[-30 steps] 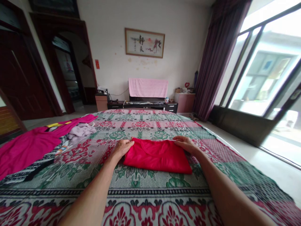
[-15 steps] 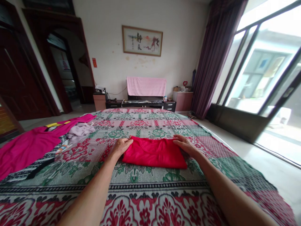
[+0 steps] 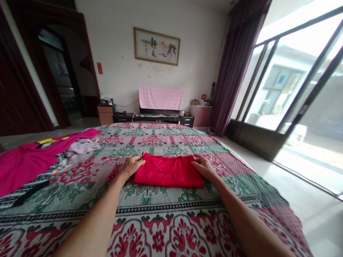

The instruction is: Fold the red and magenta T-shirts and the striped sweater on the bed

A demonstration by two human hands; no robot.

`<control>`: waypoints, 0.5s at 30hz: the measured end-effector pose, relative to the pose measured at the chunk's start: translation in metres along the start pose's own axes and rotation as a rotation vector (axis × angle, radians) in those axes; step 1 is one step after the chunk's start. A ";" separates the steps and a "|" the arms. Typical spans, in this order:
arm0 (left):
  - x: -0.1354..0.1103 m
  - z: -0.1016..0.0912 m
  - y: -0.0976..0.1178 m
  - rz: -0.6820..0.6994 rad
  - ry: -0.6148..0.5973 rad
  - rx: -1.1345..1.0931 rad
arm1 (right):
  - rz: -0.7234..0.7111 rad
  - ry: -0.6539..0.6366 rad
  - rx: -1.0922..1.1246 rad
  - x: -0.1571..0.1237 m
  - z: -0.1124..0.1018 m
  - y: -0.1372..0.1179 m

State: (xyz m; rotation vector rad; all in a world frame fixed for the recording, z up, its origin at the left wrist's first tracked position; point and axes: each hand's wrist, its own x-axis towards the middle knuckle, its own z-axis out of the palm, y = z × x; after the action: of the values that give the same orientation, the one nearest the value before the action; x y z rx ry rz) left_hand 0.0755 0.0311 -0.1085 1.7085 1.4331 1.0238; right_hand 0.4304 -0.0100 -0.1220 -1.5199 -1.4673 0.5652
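Observation:
A red shirt (image 3: 168,173) lies folded into a flat, wide bundle on the patterned bedspread (image 3: 160,207), with the curve of its neckline showing near the far edge. My left hand (image 3: 133,165) pinches its far left corner between thumb and fingers. At the far right corner, my right hand (image 3: 203,166) grips the cloth the same way, thumb on top and fingers along the edge. Both forearms reach in from the bottom of the view. The underside of the bundle is hidden.
On the left of the bed lie a magenta garment (image 3: 29,160), a pale lilac garment (image 3: 81,149) and black-and-white patterned cloth. Beyond the bed stands a low cabinet with a pink towel (image 3: 161,97) draped above it. Glass doors (image 3: 278,85) are on the right.
The view has turned slightly to the right. My right hand's fingers have closed in on the shirt's far right corner; the left hand keeps its pinch. The shirt lies nearly the same.

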 end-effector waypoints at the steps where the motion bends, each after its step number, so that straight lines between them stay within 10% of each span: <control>1: 0.000 0.000 0.000 0.000 -0.002 -0.006 | -0.021 -0.002 -0.005 0.000 0.001 0.001; 15: -0.003 -0.007 0.004 -0.011 -0.016 -0.064 | -0.113 -0.034 -0.058 -0.011 0.000 -0.013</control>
State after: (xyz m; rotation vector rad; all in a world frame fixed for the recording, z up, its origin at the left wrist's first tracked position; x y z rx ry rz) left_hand 0.0707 0.0274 -0.1022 1.6579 1.3830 1.0375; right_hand 0.4215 -0.0218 -0.1140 -1.4683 -1.5970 0.4868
